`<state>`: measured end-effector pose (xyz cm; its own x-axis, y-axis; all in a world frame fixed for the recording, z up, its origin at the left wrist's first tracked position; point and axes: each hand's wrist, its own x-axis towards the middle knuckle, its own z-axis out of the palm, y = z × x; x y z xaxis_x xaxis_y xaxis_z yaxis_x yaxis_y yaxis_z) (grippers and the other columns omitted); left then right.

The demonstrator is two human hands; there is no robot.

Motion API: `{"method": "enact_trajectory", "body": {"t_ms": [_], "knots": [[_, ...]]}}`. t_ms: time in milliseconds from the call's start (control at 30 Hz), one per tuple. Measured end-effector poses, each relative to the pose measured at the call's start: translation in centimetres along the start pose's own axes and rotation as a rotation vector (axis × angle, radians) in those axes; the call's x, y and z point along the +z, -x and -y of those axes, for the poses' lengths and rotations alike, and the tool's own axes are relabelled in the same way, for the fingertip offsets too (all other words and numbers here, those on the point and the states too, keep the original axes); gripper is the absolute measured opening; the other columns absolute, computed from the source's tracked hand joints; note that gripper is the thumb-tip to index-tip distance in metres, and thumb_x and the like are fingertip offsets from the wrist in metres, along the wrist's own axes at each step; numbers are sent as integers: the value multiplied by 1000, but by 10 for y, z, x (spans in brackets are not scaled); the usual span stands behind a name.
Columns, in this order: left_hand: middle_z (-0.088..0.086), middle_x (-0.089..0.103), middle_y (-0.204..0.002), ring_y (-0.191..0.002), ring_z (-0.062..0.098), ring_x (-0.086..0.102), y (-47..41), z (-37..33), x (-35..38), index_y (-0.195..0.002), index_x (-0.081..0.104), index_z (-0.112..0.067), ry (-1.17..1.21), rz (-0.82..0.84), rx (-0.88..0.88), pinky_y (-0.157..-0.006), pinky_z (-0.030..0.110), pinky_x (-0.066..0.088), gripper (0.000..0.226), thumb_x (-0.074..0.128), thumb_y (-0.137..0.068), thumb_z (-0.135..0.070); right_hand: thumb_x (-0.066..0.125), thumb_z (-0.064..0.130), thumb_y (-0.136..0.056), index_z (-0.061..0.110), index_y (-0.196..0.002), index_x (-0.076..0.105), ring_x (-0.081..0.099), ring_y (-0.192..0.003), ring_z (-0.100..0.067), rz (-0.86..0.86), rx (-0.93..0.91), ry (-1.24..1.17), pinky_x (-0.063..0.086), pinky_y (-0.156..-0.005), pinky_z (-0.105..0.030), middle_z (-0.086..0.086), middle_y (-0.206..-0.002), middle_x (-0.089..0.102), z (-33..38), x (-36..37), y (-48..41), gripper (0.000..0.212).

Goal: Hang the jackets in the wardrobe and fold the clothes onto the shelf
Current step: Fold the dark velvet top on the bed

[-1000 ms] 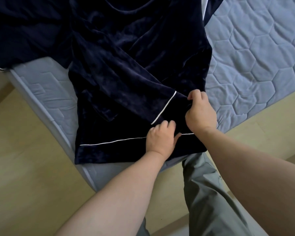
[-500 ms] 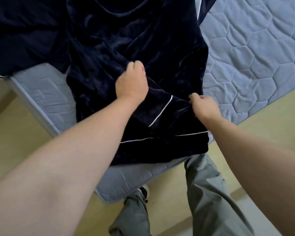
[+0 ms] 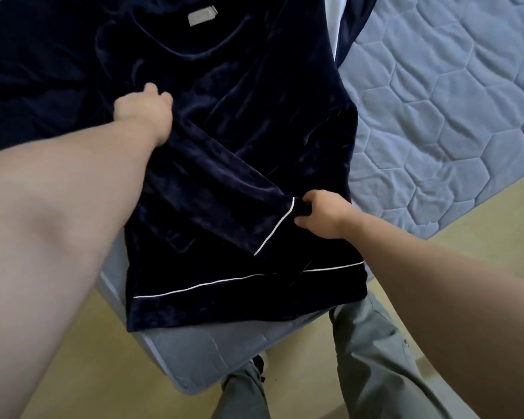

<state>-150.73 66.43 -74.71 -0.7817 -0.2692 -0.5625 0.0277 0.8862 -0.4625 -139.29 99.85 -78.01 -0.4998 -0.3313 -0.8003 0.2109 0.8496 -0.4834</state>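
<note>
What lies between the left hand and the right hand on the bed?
In the head view, the folded sleeve of the navy velvet top spans from left hand to right hand.

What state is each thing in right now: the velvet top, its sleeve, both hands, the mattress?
navy velvet top: spread flat on the mattress, neck label showing, hem at the near edge.
sleeve: folded diagonally across the body, white-piped cuff near the right side.
left hand: fingers curled, on the upper part of the sleeve.
right hand: pinching the cuff end.
mattress: bare quilted surface, partly covered by dark clothes.

Left hand (image 3: 142, 113) reaching forward, right hand (image 3: 321, 214) fingers curled, pinching
</note>
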Motion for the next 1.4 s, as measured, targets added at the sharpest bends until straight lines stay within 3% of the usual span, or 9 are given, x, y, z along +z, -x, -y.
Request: {"method": "enact_trajectory", "body": {"t_ms": [100, 233, 533, 767, 1000, 1133, 1267, 1333, 1400], "knots": [[21, 38, -138, -122, 50, 48, -18, 16, -5, -137, 40, -6, 76, 14, -104, -90, 58, 46, 49, 52, -90, -4, 71, 20, -84, 20, -84, 58, 59, -80, -21, 75, 40, -11, 43, -59, -28, 5, -77, 58, -1, -16, 0, 13], [25, 37, -140, -126, 52, 44, -38, 27, -8, -140, 34, -6, 234, 8, -210, -97, 60, 43, 48, 53, -95, -10, 56, 4, -79, 15, -84, 63, 62, -67, -24, -101, 203, -329, 48, -43, -26, -5, -72, 62, 1, -46, -11, 14], [23, 31, -144, -122, 48, 43, -44, 21, 13, -141, 33, -8, 364, -66, -263, -95, 57, 43, 47, 42, -104, -36, 53, 19, -81, 14, -101, 46, 53, -74, -22, -175, 399, 73, 46, -68, -37, -3, -85, 51, 13, -61, -30, 22], [14, 23, -153, -126, 42, 40, -35, 37, 25, -143, 34, -8, 408, -102, -278, -102, 53, 44, 63, 61, -87, -2, 58, 20, -78, 17, -106, 42, 54, -100, -30, -461, 449, 114, 43, -90, -46, -3, -105, 51, 20, -53, -30, 33], [9, 1, -164, -108, 45, 56, -45, 40, 18, -147, 27, -22, 587, -295, -350, -92, 51, 49, 77, 66, -82, -11, 49, 15, -73, 19, -120, 48, 41, -116, -32, -954, 103, -1, 25, -102, -44, -9, -129, 44, 77, -63, -73, 47], [14, 26, -158, -110, 44, 60, -57, 42, 2, -151, 26, -13, 797, -470, -558, -91, 46, 46, 61, 48, -95, -29, 48, 29, -88, 16, -136, 44, 40, -123, -29, -1005, 35, -16, 31, -102, -42, -9, -144, 38, 111, -110, -115, 50], [16, 49, -144, -122, 36, 57, -83, 64, -10, -149, 31, -9, 959, -222, -699, -101, 42, 47, 62, 51, -98, -39, 55, 45, -91, 14, -153, 25, 33, -138, -27, -953, 146, -211, 34, -108, -43, -7, -158, 25, 135, -169, -152, 75], [18, 62, -129, -112, 33, 64, -90, 75, -13, -139, 45, -5, 981, -119, -714, -95, 42, 53, 52, 61, -92, -22, 61, 49, -85, 13, -150, 30, 44, -133, -26, -873, 164, -329, 41, -106, -42, -4, -148, 43, 143, -195, -158, 80], [19, 71, -106, -91, 30, 71, -91, 81, -16, -128, 54, -5, 1015, -92, -710, -76, 39, 60, 43, 63, -86, -1, 66, 45, -77, 14, -120, 56, 63, -106, -25, -758, 157, -332, 53, -95, -42, 1, -107, 63, 150, -213, -159, 54]]}}
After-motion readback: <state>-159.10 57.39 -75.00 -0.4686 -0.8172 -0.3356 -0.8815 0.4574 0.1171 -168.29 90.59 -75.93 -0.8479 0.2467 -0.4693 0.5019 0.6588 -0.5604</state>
